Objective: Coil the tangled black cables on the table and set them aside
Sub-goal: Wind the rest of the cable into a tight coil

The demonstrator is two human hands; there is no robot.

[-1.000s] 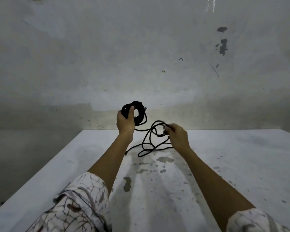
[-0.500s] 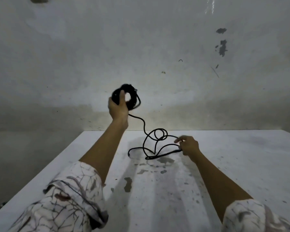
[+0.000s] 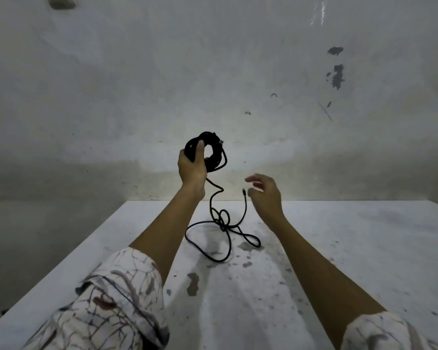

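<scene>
- Your left hand [image 3: 191, 168] has its fingers curled round the wound coil [image 3: 208, 154], thumb pressed up across the turns. The bundle is thick for that grip, so if the thumb eases, the outer turns will likely spring loose and you will be winding them again.
- Your right hand [image 3: 266, 192] is spread and relaxed, holding nothing. The free plug end [image 3: 243, 191] stands in the air just beside its fingers, not touching them as far as I can tell. Nothing guides that end, so it may flop back into the loops below.
- From the coil, the loose cable [image 3: 221, 221] drops to a twisted knot of small loops just above the desk [image 3: 339, 248], near the middle of its far edge. Pull upward now and that twist probably cinches tight rather than opening.
- Below the knot, two wide loops lie flat on the desk toward you. Drawn in quickly, they can cross each other and carry a kink into the coil.
- The left hand holds the coil raised well above the desk, so a slip drops the whole bundle onto the tangle.
- The coil cannot be set aside yet.
</scene>
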